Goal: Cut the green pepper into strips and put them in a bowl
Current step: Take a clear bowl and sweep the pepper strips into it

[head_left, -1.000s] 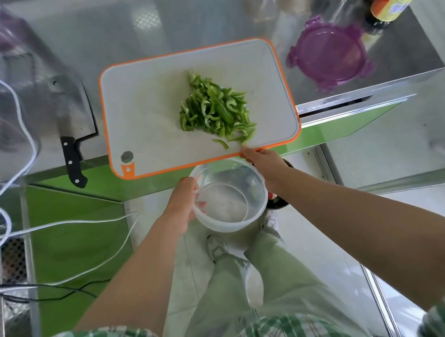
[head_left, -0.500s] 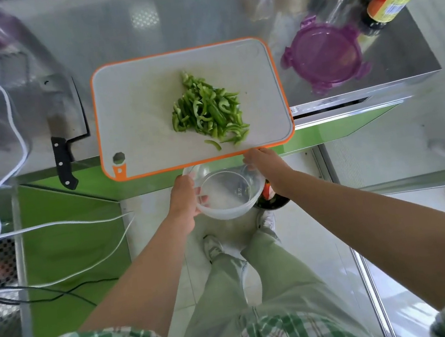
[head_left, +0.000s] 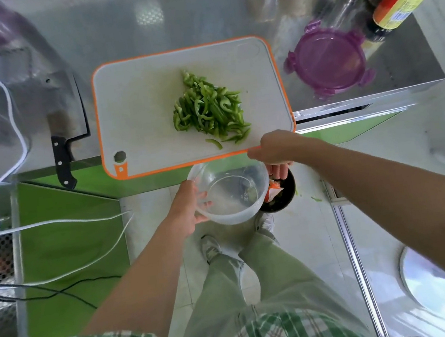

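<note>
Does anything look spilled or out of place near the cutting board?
The cutting board juts past the front edge of the counter, and the knife handle hangs off it too. A couple of green scraps lie on the floor right of the bin.

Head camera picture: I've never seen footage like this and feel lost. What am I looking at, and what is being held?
No machine here: a camera worn on a person's head looks down at their bare hands. On the steel counter lies an orange-rimmed cutting board with a pile of green pepper strips. A knife lies left of it, a purple lid right. The left hand grips a clear bowl just below the board's near edge; the right hand grips that edge.
</note>
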Motion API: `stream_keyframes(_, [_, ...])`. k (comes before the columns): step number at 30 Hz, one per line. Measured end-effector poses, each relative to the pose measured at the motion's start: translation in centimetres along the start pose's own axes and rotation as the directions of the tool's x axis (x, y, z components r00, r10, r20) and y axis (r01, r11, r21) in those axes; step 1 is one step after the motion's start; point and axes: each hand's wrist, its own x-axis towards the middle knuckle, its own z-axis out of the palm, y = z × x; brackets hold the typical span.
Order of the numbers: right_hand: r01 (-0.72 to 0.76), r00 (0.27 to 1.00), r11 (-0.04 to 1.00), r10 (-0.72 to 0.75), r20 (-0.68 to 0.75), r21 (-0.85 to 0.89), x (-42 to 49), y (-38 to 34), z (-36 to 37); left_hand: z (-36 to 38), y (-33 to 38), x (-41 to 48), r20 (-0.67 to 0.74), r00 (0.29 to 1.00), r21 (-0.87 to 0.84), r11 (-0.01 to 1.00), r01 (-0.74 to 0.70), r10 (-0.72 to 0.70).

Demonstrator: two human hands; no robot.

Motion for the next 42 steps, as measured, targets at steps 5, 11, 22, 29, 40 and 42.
stream_keyframes(5, [0.185, 0.959, 0.983, -0.180, -0.218, 0.003, 0.7, 0.0, -1.0, 0.2, -0.1, -0.1, 0.002, 1.000, -0.034, 0.999, -0.008, 0.008])
stream_keyframes(11, [0.459, 0.647, 0.887, -0.294, -0.703, 0.051, 2.6, -1.8, -0.5, 1.5, 0.1, -0.3, 0.017, 0.999, -0.044, 0.998, -0.035, 0.036])
stream_keyframes(22, [0.438, 0.742, 0.898, -0.346, -0.574, 0.026, 3.9, -1.9, 0.8, 1.3, 0.9, -0.5, 0.018, 0.999, -0.078, 0.996, -0.035, 0.036])
stream_keyframes(29, [0.552, 0.660, 0.833, -0.418, -0.624, 0.026, 2.3, -0.7, 3.8, 1.3, 1.1, -0.1, 0.023, 0.999, -0.127, 0.991, -0.031, 0.034])
stream_keyframes(40, [0.638, 0.551, 0.770, -0.427, -0.717, 0.032, 0.6, -1.3, 3.4, 1.3, 1.6, 0.3, 0.023, 0.999, -0.136, 0.990, -0.024, 0.027])
stream_keyframes(42, [0.582, 0.622, 0.810, -0.387, -0.681, 0.071, 1.6, -1.6, 2.7, 1.3, 1.7, 0.2, 0.026, 0.999, -0.139, 0.990, -0.023, 0.027])
